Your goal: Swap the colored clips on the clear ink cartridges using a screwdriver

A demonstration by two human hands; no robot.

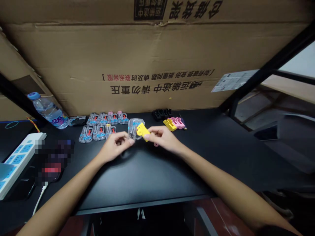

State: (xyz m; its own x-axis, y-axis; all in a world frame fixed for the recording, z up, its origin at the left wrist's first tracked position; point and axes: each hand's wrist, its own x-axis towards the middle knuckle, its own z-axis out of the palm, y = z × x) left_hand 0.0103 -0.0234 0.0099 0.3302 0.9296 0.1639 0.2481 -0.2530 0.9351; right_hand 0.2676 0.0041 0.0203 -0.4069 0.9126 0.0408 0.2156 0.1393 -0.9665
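Observation:
My left hand (pixel 116 145) is closed with thumb and fingertips on the lower edge of a clear plastic case (pixel 133 126) with light blue parts inside. My right hand (pixel 165 137) pinches a yellow plastic piece (pixel 142 130) with a round boss on it, held right against the case's right side; whether it is inserted I cannot tell. Several similar clear cases (pixel 99 131) with blue and red parts lie in two rows to the left. Beyond my right hand lie yellow pieces (pixel 169 125), pink pieces (pixel 177 122) and black pieces (pixel 161 114). A small pink ring (pixel 156 144) shows beneath my right hand.
Everything rests on a black table (pixel 137 183). A large cardboard box (pixel 147 52) walls off its back. On the left are a water bottle (pixel 50 109), a white power strip (pixel 21 157), a blurred-out phone (pixel 55 160) and its white cable (pixel 39 200).

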